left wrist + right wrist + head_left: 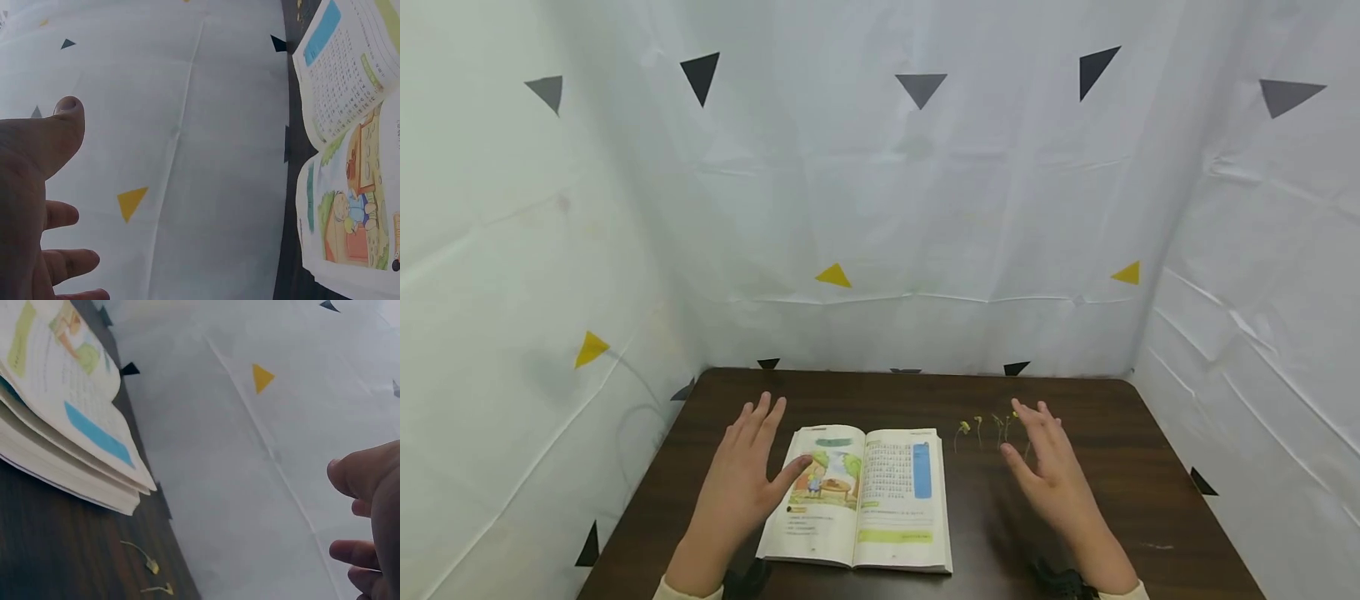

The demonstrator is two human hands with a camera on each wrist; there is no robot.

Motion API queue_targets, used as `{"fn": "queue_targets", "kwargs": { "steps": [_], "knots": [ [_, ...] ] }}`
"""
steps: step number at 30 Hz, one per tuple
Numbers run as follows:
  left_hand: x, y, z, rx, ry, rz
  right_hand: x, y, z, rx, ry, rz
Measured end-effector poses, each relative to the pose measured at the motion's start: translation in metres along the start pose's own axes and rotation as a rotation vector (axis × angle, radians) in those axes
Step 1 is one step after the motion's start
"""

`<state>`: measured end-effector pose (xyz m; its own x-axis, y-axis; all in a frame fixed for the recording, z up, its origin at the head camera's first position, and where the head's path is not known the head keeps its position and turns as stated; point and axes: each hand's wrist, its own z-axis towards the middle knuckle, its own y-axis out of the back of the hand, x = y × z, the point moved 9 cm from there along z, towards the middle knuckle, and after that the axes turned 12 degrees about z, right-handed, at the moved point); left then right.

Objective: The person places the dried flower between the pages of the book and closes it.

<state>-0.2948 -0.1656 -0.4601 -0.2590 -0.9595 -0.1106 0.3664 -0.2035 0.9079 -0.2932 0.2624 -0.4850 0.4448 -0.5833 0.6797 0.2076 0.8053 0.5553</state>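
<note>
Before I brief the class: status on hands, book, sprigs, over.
Left hand, right hand: open, empty. Book: open on table. Yellow-tipped sprigs: right of book, partly masked by right hand in head view.

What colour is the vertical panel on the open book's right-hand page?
Blue; the panel shows best in the head view.

My right hand (385,506) showed at the right edge, thumb and fingers extended, before a white sheet (206,456) bearing a long crease, a yellow triangle (262,379) and some dark triangles. At upper left, a thick book (56,394) lay open on a dark table (56,537), a blue panel (100,434) on its page. Near it lay two thin sprigs (152,567) with yellowish tips.
</note>
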Motion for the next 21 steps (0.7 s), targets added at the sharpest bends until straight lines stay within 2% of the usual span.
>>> {"fn": "queue_targets", "kwargs": {
  "steps": [3,7,11,18,21],
  "knots": [
    [-0.003,-0.004,-0.001,0.005,-0.003,-0.043,0.0,-0.007,0.002,-0.024,-0.007,0.012],
    [-0.009,-0.018,-0.006,0.038,-0.002,-0.085,0.0,-0.025,0.001,-0.028,-0.011,0.034],
    [-0.021,-0.029,-0.013,0.071,-0.014,-0.122,-0.002,-0.039,-0.001,-0.047,-0.03,0.033],
    [-0.039,-0.044,-0.019,0.089,-0.044,-0.129,-0.025,-0.05,-0.001,-0.087,-0.261,0.011],
    [-0.047,-0.052,-0.02,0.12,-0.05,-0.121,-0.035,-0.058,-0.001,-0.088,-0.287,0.026]
  ]
}}
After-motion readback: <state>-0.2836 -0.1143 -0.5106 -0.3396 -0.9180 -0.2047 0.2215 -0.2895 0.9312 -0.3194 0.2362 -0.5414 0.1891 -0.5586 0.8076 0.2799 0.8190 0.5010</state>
